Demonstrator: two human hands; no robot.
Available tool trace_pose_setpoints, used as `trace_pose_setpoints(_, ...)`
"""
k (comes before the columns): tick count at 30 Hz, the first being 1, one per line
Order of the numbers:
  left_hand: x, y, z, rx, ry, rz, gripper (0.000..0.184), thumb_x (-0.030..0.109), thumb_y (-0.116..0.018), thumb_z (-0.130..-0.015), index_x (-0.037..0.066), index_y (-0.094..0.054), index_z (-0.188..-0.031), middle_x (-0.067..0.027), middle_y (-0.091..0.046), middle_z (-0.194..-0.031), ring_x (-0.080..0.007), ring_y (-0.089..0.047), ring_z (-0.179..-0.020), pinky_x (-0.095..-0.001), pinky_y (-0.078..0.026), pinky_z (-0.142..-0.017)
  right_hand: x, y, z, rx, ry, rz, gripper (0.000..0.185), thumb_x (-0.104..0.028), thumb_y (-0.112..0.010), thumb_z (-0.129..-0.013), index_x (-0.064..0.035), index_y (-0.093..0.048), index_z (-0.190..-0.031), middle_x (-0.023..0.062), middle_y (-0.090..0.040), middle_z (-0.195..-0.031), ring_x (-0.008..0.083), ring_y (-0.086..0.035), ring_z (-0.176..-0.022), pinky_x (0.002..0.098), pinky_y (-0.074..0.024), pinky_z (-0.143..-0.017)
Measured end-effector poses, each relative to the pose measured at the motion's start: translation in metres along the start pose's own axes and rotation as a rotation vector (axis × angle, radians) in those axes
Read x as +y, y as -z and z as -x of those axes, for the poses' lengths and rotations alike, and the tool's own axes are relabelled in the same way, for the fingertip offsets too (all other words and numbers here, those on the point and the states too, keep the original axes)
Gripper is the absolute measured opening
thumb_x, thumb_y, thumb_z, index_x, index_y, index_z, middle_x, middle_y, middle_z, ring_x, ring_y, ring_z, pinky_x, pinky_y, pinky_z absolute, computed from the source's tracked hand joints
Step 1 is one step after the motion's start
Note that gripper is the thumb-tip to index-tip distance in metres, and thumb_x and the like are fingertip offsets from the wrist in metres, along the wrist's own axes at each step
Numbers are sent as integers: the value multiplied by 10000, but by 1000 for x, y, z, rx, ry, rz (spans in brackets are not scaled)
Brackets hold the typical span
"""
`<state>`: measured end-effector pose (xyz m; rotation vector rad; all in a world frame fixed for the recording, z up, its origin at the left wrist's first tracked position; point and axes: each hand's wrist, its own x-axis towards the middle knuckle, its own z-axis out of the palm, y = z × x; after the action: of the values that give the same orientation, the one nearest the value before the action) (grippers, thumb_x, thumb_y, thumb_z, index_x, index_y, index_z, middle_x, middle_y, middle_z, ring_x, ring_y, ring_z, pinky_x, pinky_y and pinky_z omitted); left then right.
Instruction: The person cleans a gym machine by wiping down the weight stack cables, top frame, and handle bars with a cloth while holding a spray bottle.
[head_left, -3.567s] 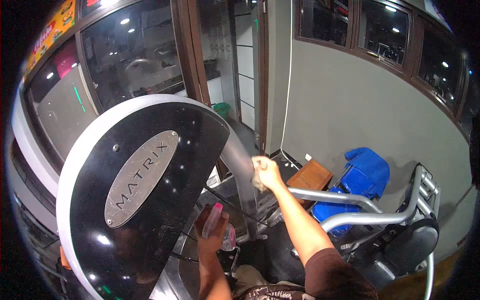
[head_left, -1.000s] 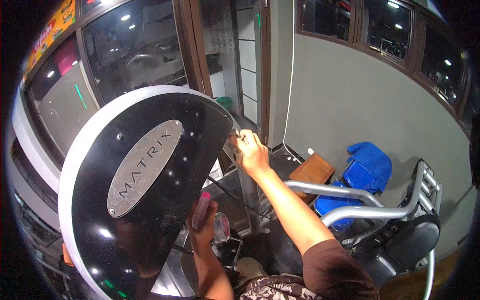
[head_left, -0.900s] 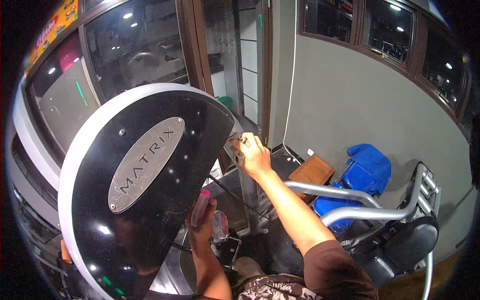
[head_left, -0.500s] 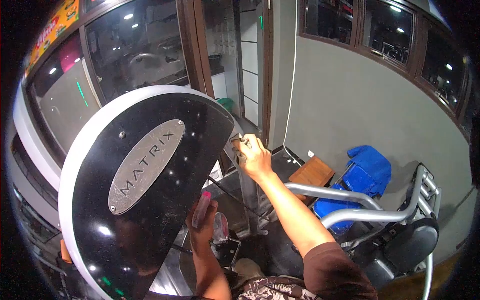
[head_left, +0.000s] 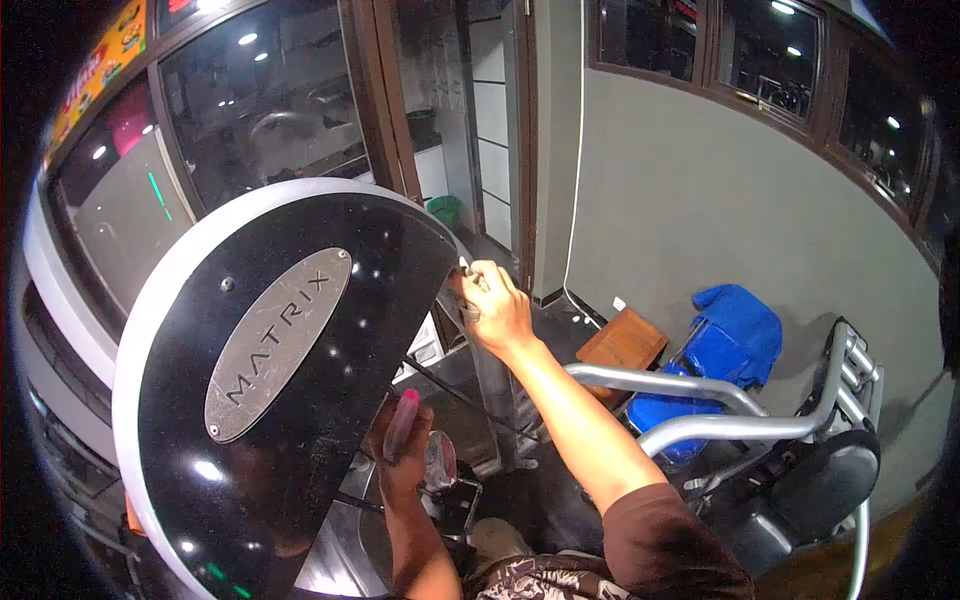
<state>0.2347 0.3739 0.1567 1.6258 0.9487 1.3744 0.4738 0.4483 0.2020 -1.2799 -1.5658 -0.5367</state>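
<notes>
By the black cover, a likely light, squeezy bottle was gripped round its middle by the left hand. The right hand was curled, anything pinched hidden.

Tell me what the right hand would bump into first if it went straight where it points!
Most likely the black MATRIX panel: its edge looks just ahead of the right hand, though depth is hard to judge here.

Artificial lt, bright on right hand, dimmer on left hand, w/ white glare spots on blk panel, lamp reflections in dark window, strong fisheye bend, corners vignetted blk.
</notes>
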Motion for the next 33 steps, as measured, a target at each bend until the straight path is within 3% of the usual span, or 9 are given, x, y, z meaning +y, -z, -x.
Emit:
trace_pose_setpoints(6,-5,0,-4,19,-37,19,129,128,-752,-875,43,-669,-925,5,-583,-777,-119,-532,-690,-307,-439,-614,10,-5,7,-25,32,4,255,-60,-674,-740,-134,-687,-984,75,-575,-1101,307,-639,-963,447,-574,-703)
trace_pose_setpoints(9,-5,-2,0,44,-129,-136,141,126,-749,-876,36,-656,-932,1,-569,-786,-121,-519,-693,-308,-430,-613,11,-4,11,-56,33,-4,298,-58,-676,-740,-168,-693,-1016,66,-566,-1080,293,-633,-942,436,-578,-693)
trace_pose_setpoints(14,0,-3,0,18,-48,19,162,133,-759,-875,32,-655,-948,3,-571,-811,-119,-520,-710,-302,-443,-634,5,-6,-11,46,-10,10,334,-80,-656,-773,-208,-695,-1079,60,-554,-1059,286,-624,-966,433,-588,-688)
trace_pose_setpoints(20,-11,-2,1,47,-60,0,173,127,-770,-866,31,-657,-955,9,-569,-813,-117,-520,-722,-292,-442,-648,12,2,13,-167,4,26,307,-111,-665,-798,-192,-689,-1093,69,-551,-1095,303,-624,-1010,457,-587,-706)
trace_pose_setpoints(24,6,-1,-2,-38,-4,-5,157,119,-757,-875,33,-649,-948,2,-569,-814,-119,-521,-734,-290,-445,-663,2,1,-11,-19,-18,14,320,-119,-658,-809,-201,-693,-1116,70,-547,-1108,310,-623,-1024,462,-591,-719)
trace_pose_setpoints(27,0,1,-1,-15,-7,-25,148,122,-755,-872,40,-647,-932,-2,-569,-808,-123,-522,-732,-291,-449,-668,7,-8,-6,-33,-31,12,338,-110,-652,-800,-204,-698,-1122,69,-545,-1112,306,-623,-1015,458,-594,-726)
trace_pose_setpoints(30,2,0,0,10,7,26,141,126,-753,-868,45,-650,-918,-3,-568,-804,-125,-524,-732,-293,-452,-670,15,-8,24,-140,20,54,351,-98,-644,-791,-205,-695,-1121,67,-543,-1116,300,-623,-999,452,-595,-724)
trace_pose_setpoints(33,-17,-1,1,63,-124,-83,145,137,-754,-872,45,-652,-920,-3,-575,-823,-120,-528,-749,-291,-455,-680,7,-1,20,-205,86,123,355,-84,-633,-785,-215,-696,-1109,64,-540,-1114,294,-619,-979,443,-592,-712)
